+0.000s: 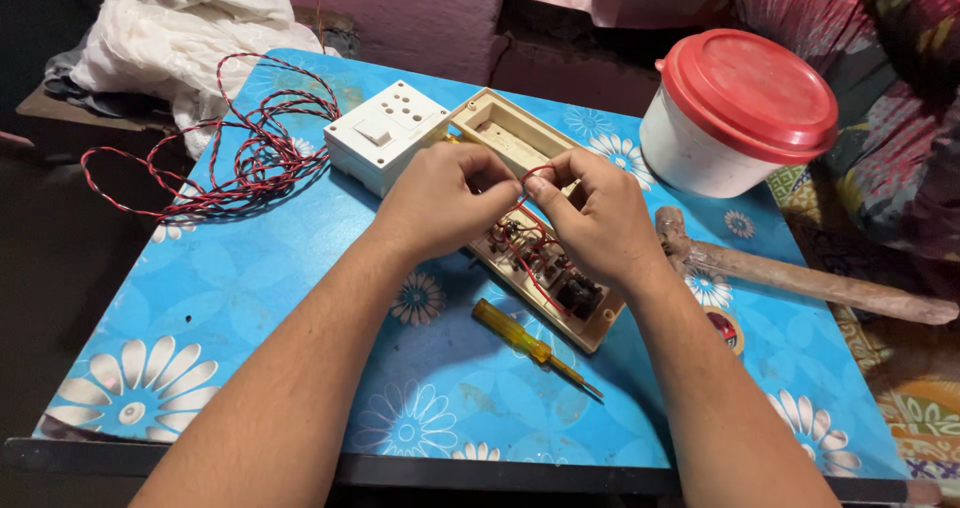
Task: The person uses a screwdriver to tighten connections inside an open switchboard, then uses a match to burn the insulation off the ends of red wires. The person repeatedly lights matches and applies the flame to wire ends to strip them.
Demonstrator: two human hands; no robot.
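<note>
Over the open beige switch box (pixel 540 238) at the middle of the bench (pixel 300 298): left hand (pixel 440 203) and right hand (pixel 600 223), each grip pinched shut on a short red wire (pixel 532 175) looping up from the box. Beside the box: white socket plate (pixel 385 138), yellow screwdriver (pixel 530 346), coiled red-black cable (pixel 240 138), white tub with red lid (pixel 740 113), wooden handle (pixel 800 278).
</note>
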